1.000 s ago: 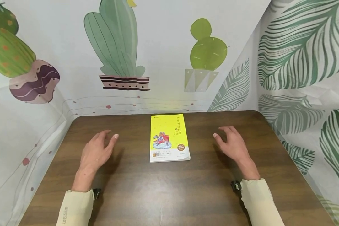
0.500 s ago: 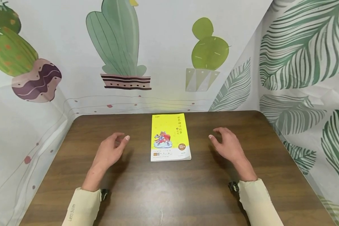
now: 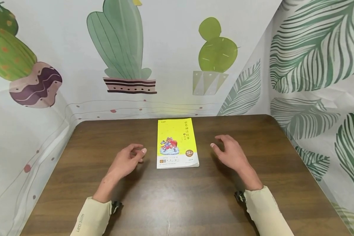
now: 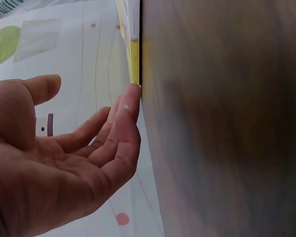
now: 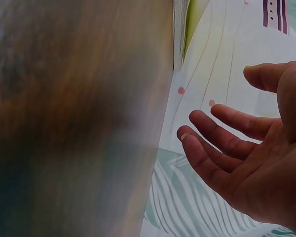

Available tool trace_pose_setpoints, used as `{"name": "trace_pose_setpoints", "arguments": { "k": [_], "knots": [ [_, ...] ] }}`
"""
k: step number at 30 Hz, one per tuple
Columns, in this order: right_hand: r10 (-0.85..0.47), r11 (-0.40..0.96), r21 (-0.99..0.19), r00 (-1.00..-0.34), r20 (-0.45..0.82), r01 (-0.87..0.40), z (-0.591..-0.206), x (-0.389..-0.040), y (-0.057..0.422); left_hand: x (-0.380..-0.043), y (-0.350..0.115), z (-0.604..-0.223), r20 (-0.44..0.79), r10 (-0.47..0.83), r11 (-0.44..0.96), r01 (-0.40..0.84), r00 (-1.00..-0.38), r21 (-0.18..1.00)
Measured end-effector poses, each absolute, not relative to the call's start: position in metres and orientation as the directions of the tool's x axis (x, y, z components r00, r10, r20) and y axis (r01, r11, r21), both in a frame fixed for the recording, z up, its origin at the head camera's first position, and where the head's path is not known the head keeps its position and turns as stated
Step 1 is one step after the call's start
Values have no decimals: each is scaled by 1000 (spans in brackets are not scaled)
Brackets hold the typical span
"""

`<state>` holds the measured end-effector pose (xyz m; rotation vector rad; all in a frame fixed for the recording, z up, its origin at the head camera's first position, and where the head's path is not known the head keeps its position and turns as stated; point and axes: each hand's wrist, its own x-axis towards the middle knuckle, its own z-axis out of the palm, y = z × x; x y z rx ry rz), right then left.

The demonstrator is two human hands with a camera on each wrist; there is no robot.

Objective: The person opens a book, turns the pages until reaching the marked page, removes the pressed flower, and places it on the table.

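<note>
A yellow paperback book [image 3: 177, 141] with a white lower band lies face up on the brown wooden table [image 3: 177, 200], near its back edge. To the left of the book is my left hand [image 3: 125, 164], apart from it, fingers loosely bent and holding nothing. My right hand [image 3: 230, 154] hovers on the other side, also apart and bare, thumb and fingers spread. In the left wrist view the book [image 4: 134, 59] shows edge-on beyond the fingertips. The right wrist view catches the page edges of the book [image 5: 179, 34] above my relaxed fingers [image 5: 222, 140].
Behind the table hangs a white wall covering [image 3: 177, 49] printed with cacti. Leaf-patterned covering [image 3: 315, 49] runs along the right side. A dark strap device sits on each wrist, by the pale sleeves [image 3: 95, 216].
My left hand has moved rightward toward the book. My right hand has shifted left toward it, by a smaller amount. The book stays where it was.
</note>
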<state>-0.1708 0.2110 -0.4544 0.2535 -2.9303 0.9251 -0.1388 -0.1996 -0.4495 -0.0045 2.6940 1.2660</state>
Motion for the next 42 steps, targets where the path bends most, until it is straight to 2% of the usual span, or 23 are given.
{"name": "trace_pose_setpoints", "arguments": {
  "k": [7,18,28,33,42],
  "knots": [
    [-142,807,-570,-988,67,-154,-454,-168,201,-138,-191,-454,-174,93,588,-87,-980,804],
    [-209,778,-594,-976,63,-205,-457,-162,183,-138,-180,-465,-212,156,493,-110,-965,863],
    [-236,760,-607,-969,74,-232,-461,-164,174,-146,-176,-471,-243,148,437,-157,-959,886],
    [-237,745,-626,-969,75,-231,-462,-171,170,-154,-172,-474,-231,145,442,-145,-962,885],
    [-202,711,-687,-979,5,-150,-460,-184,160,-168,-162,-476,-226,105,522,-139,-969,841]
  ]
}}
